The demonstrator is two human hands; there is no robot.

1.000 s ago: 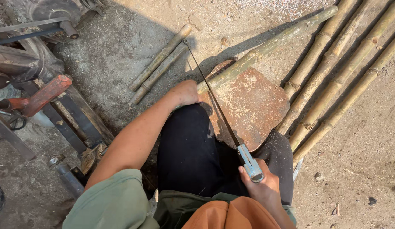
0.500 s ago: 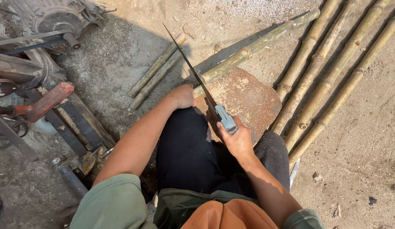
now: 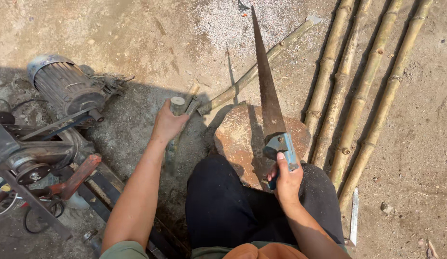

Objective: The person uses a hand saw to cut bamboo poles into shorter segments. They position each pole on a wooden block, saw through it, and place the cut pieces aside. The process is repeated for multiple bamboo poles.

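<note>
- Left hand (image 3: 167, 125): fingers clenched around the cut end of a short bamboo piece (image 3: 177, 106), held near the ground beside the left knee; forearm extended forward.
- Short bamboo piece: greenish, pale round cut face turned upward; lies in shadow next to a second short length (image 3: 191, 98) on the ground.
- Right hand (image 3: 286, 181): fingers clenched on the blue grip of a hand saw (image 3: 267, 96), above the right thigh.
- Hand saw: long, narrow, rusty blade tapering to a point; tip directed away from the person, raised over the stone.
- Flat stone slab (image 3: 242, 139): reddish-brown, rounded, on the ground just ahead of the knees, partly under the saw blade.
- Long bamboo pole (image 3: 262, 64): lying diagonally on the ground beyond the slab.
- Bamboo poles (image 3: 367, 86): four, side by side, right of the slab.
- Electric motor (image 3: 65, 86): ribbed grey housing, at left, mounted by a metal frame (image 3: 36, 163) with a red lever.
- Ground (image 3: 137, 38): dusty concrete, pale grit scattered at top.
</note>
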